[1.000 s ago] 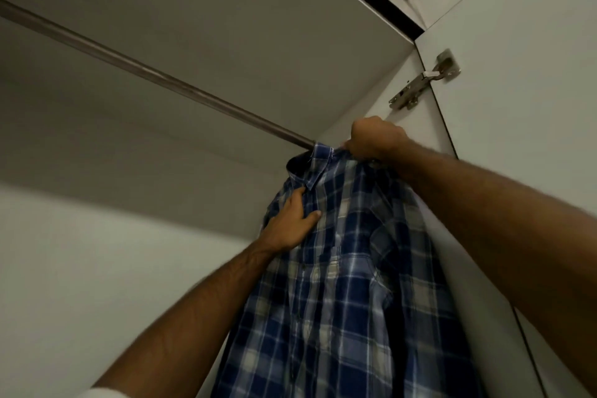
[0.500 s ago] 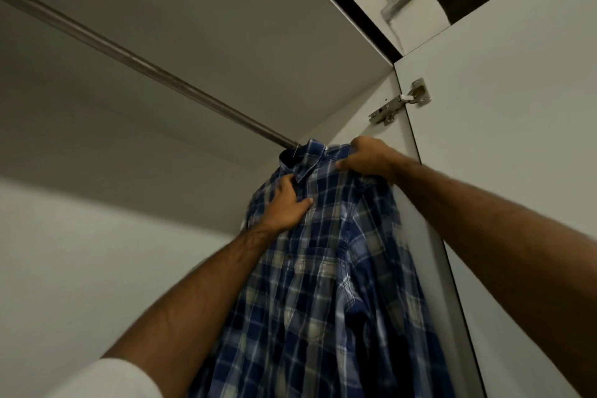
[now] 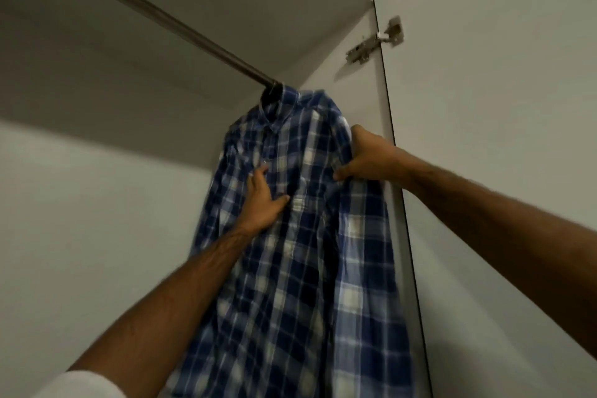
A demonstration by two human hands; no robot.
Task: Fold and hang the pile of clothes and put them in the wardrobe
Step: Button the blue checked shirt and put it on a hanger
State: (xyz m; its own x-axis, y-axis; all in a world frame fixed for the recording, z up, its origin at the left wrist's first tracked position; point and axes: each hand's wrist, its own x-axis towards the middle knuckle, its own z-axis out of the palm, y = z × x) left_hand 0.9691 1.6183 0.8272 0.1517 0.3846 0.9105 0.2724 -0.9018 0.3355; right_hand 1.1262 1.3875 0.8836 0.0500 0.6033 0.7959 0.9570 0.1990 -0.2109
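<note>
Inside the wardrobe [image 3: 97, 236], at the right end of the rail [image 3: 168, 18], hangs the plaid shirt [image 3: 300, 268] from a dark hanger hook [image 3: 269, 94], hard against the side panel and near the door hinge [image 3: 374, 43]. Wide open rail and back wall to the left. Since 0.5 s ago: both hands lower on the shirt. Left hand [image 3: 261, 203] pressed flat on the chest, fingers straight. Right hand [image 3: 365, 157] pinching the right shoulder fabric.
</note>
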